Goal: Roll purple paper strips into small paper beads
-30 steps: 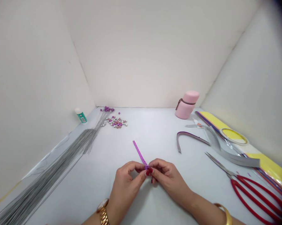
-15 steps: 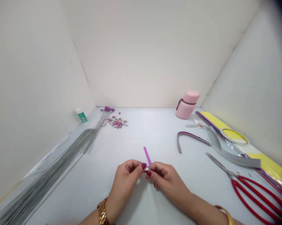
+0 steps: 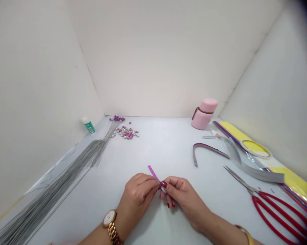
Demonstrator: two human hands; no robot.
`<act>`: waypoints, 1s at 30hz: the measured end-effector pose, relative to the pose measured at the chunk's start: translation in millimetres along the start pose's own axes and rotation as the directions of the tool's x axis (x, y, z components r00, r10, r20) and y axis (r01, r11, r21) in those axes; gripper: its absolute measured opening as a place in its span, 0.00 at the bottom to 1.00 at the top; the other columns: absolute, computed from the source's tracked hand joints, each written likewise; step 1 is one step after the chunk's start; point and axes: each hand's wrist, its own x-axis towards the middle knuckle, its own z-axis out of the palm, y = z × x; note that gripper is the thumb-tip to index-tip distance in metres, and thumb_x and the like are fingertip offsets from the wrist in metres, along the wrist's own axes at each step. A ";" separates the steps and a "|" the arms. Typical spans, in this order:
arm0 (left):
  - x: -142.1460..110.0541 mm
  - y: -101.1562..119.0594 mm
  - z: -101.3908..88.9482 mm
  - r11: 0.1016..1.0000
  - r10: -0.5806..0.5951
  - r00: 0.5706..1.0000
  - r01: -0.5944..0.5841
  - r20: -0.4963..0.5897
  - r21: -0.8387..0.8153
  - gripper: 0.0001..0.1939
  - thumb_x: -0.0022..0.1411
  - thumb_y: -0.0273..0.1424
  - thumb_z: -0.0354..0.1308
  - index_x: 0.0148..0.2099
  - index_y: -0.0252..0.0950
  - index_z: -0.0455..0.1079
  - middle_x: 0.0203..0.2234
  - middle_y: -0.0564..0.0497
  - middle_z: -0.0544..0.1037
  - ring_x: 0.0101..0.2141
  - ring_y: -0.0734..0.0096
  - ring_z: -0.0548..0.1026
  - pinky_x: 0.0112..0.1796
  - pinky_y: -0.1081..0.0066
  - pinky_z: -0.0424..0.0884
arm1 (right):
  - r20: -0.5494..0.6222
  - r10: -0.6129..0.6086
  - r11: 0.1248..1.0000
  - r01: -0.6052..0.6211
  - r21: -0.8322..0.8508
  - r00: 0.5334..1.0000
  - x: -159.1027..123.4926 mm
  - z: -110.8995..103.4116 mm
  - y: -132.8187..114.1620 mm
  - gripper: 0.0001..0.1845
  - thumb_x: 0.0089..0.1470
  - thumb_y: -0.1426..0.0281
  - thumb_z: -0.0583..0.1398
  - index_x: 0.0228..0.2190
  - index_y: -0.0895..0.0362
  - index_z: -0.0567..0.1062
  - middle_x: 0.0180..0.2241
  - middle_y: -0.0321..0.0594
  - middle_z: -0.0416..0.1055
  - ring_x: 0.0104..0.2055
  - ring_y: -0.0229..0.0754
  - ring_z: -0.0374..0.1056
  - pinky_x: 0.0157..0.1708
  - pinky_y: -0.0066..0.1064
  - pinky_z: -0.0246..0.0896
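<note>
A short purple glitter strip (image 3: 152, 173) sticks up and to the left from between my two hands, just above the white table (image 3: 168, 146). My left hand (image 3: 139, 194) pinches its lower end with thumb and fingertips; a gold watch sits on that wrist. My right hand (image 3: 180, 195), with dark red nails, pinches the same end from the right, fingers curled. Most of the strip is rolled or hidden inside the fingers.
A long bundle of grey wires (image 3: 53, 190) lies along the left. Small beads (image 3: 126, 132) and a glue bottle (image 3: 88, 125) sit far left. A pink bottle (image 3: 203, 113), grey strips (image 3: 211, 149), tape roll (image 3: 255, 148), yellow sheets (image 3: 291, 180) and red scissors (image 3: 275, 202) lie right.
The free end of the purple strip has grown shorter as it is drawn in between my fingers. Both hands have shifted slightly toward me, and the left wrist has turned its watch face up.
</note>
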 end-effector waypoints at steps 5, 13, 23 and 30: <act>0.9 6.6 2.8 0.946 -0.245 0.969 0.245 0.027 -0.212 0.08 0.56 0.27 0.54 0.39 0.37 0.71 0.32 0.48 0.77 0.34 0.68 0.73 0.37 0.70 0.68 | -0.021 -0.042 0.999 0.042 0.004 0.999 0.2 0.2 0.1 0.17 0.48 0.57 0.57 0.23 0.60 0.72 0.20 0.34 0.66 0.17 0.30 0.55 0.18 0.23 0.46; 7.2 9.1 9.1 0.655 -0.520 0.840 0.508 0.153 -0.559 0.08 0.55 0.32 0.55 0.31 0.33 0.74 0.23 0.50 0.77 0.28 0.70 0.73 0.32 0.73 0.69 | -0.023 -0.042 0.994 0.039 -0.101 0.999 0.8 -1.2 1.9 0.15 0.48 0.60 0.58 0.23 0.60 0.73 0.19 0.35 0.68 0.17 0.31 0.58 0.19 0.24 0.50; 0.9 7.8 7.4 0.962 -0.252 0.966 0.245 -0.048 -0.124 0.08 0.57 0.26 0.52 0.34 0.37 0.73 0.29 0.50 0.77 0.31 0.69 0.73 0.35 0.71 0.68 | -0.024 -0.059 0.989 0.056 -0.137 0.998 0.8 0.3 0.1 0.16 0.47 0.58 0.59 0.23 0.60 0.73 0.18 0.33 0.66 0.18 0.32 0.59 0.20 0.24 0.52; -2.7 8.3 8.8 0.995 -0.085 0.996 0.085 -0.010 -0.052 0.12 0.58 0.23 0.49 0.41 0.38 0.71 0.38 0.46 0.75 0.39 0.67 0.71 0.41 0.67 0.68 | -0.057 -0.048 0.996 0.043 -0.079 0.997 1.7 1.0 -0.1 0.17 0.47 0.57 0.59 0.27 0.60 0.74 0.15 0.32 0.64 0.17 0.32 0.57 0.19 0.24 0.50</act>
